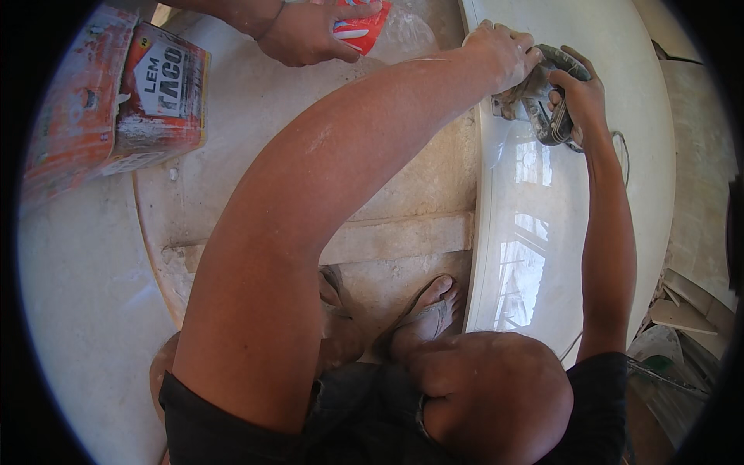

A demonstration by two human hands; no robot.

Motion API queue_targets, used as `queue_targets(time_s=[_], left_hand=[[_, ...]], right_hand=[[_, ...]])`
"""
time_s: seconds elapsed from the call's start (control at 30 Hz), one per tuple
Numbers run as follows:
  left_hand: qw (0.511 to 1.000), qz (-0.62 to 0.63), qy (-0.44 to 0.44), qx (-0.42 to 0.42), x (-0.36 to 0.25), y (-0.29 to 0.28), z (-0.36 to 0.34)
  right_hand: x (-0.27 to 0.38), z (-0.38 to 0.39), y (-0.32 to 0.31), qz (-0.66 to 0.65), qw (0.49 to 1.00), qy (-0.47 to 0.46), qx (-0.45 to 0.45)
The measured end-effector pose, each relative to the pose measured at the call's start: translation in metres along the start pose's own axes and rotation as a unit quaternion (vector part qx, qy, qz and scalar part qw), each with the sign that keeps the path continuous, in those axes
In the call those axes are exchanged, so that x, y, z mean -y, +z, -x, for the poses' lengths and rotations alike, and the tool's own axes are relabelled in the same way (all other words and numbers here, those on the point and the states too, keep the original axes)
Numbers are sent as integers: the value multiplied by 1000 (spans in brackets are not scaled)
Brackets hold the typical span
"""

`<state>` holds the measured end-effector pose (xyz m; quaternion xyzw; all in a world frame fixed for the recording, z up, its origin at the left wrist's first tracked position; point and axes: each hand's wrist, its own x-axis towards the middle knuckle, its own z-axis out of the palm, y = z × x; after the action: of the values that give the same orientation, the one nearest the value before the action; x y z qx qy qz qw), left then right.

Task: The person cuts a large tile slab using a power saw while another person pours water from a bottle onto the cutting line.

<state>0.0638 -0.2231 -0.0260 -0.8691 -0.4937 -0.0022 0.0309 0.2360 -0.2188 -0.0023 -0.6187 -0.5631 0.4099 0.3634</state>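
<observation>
At the upper right, both my hands are on a corded power tool (542, 97) with a dark loop handle and a worn metal front. My right hand (581, 93) is closed around the loop handle. On the front part of the tool rests my left hand (502, 56), dusted white, its fingers curled over it. The tool sits on a glossy white panel (508, 225), near the panel's left edge; its underside is hidden. Behind the tool's handle, a thin dark cord (625, 155) curves over the panel.
Another person's hand (302, 35) holds a red and white item (363, 29) at the top. Upper left stands a stained red tin box (159, 85). A pale wooden bar (395, 239) crosses near my sandalled feet (434, 306). Scrap pieces (686, 316) lie at far right.
</observation>
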Motion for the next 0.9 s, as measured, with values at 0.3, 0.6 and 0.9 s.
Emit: queue_targets(time_s=[0.3,0.6,0.9], left_hand=[[1000,24,5,18,-3,-5,2],[999,22,13,22,-4,-6,7],[999,24,18,32,-8,-10,11]], right_hand=[[-3,6,-3,23,1000,9,-6],[-4,10,-4,23,1000,17,-3],[-3,18,-7,19,1000,18,0]])
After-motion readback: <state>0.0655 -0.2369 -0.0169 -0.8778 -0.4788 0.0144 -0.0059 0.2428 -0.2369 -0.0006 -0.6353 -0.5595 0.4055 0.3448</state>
